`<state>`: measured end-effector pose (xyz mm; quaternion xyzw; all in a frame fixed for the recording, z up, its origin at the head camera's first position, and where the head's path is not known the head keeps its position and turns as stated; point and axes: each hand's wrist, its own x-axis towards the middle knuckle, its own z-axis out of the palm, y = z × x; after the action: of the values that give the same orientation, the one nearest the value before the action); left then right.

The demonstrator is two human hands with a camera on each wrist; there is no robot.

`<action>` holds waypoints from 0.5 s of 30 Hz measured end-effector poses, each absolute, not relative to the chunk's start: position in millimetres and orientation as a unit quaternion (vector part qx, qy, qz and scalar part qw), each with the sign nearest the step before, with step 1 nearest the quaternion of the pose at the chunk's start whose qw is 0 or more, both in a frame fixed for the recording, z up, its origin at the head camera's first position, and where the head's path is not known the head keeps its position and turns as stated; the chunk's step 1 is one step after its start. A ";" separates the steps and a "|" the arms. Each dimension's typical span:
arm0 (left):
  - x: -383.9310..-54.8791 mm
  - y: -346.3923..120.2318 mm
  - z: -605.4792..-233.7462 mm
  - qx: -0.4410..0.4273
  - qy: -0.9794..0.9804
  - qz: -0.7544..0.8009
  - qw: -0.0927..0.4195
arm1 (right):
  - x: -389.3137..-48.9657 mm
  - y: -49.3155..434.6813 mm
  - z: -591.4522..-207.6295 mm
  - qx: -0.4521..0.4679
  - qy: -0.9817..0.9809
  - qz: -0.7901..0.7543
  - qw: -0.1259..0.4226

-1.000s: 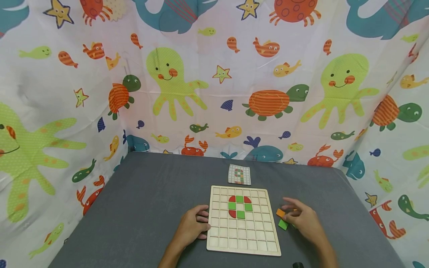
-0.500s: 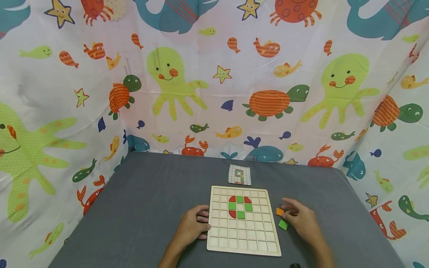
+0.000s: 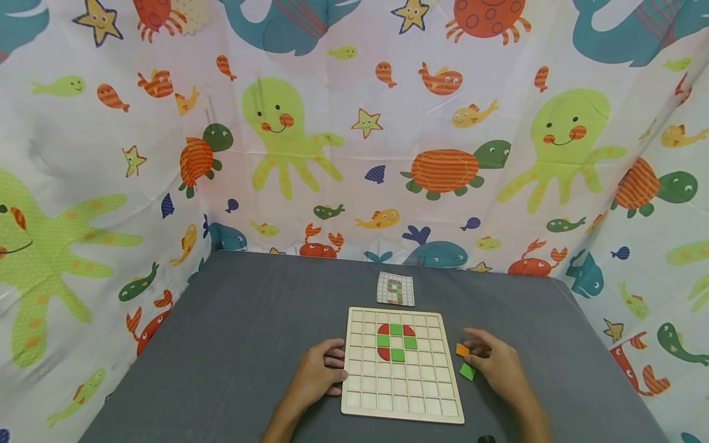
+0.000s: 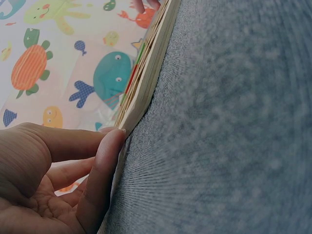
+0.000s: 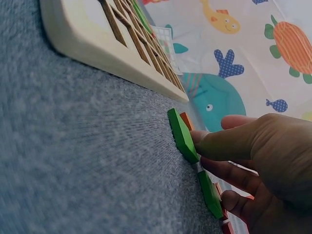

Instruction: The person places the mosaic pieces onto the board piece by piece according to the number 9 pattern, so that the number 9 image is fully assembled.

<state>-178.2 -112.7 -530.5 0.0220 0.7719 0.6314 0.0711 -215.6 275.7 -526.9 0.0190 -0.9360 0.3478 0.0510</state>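
Observation:
A square wooden grid board [image 3: 401, 394] lies on the dark grey table, with red and green tiles set in its upper middle cells. My left hand [image 3: 317, 375] holds the board's left edge, thumb and fingertips against the rim [image 4: 136, 109]. To the right of the board, my right hand [image 3: 498, 363] is low over loose tiles, its fingers loosely bent. In the right wrist view its thumb touches or nearly touches a green tile [image 5: 181, 134], with an orange tile [image 5: 186, 119] just behind. Another green tile [image 5: 209, 195] is beside the lower fingertips; red tiles there are partly hidden.
A small printed pattern card [image 3: 396, 289] lies beyond the board's far edge. The tip of a black object [image 3: 487, 439] shows at the bottom edge. A patterned sea-animal cloth [image 3: 354, 154] stands around the back and sides of the table.
My right hand's fingers have shifted slightly toward the body and closer together over the loose tiles; an orange tile seen between them is now covered. The left hand and board stay put.

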 end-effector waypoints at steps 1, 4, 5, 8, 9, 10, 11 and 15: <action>-178.3 -112.7 -530.7 0.021 0.773 0.629 0.071 | -215.5 275.5 -526.7 0.018 -0.936 0.348 0.050; -178.6 -112.4 -531.2 0.018 0.777 0.624 0.073 | -215.3 275.1 -526.2 0.018 -0.935 0.351 0.051; -178.7 -112.2 -531.3 0.017 0.778 0.623 0.073 | -215.4 275.0 -526.0 0.019 -0.935 0.351 0.052; -179.3 -111.8 -531.8 0.016 0.779 0.622 0.073 | -215.7 274.9 -525.0 0.028 -0.934 0.351 0.060; -179.5 -111.8 -531.8 0.016 0.780 0.622 0.072 | -215.7 274.7 -524.6 0.031 -0.934 0.351 0.064; -179.5 -111.8 -531.9 0.017 0.780 0.622 0.072 | -215.6 274.5 -524.2 0.033 -0.934 0.350 0.067; -179.6 -111.7 -531.9 0.017 0.780 0.621 0.071 | -215.4 274.2 -523.8 0.035 -0.934 0.349 0.071; -179.7 -111.8 -532.4 0.015 0.781 0.620 0.071 | -214.6 271.3 -522.1 0.039 -0.930 0.355 0.083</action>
<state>-179.7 -111.8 -532.4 0.0150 0.7812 0.6200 0.0709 -214.6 271.3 -522.1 0.0394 -0.9302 0.3554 0.0826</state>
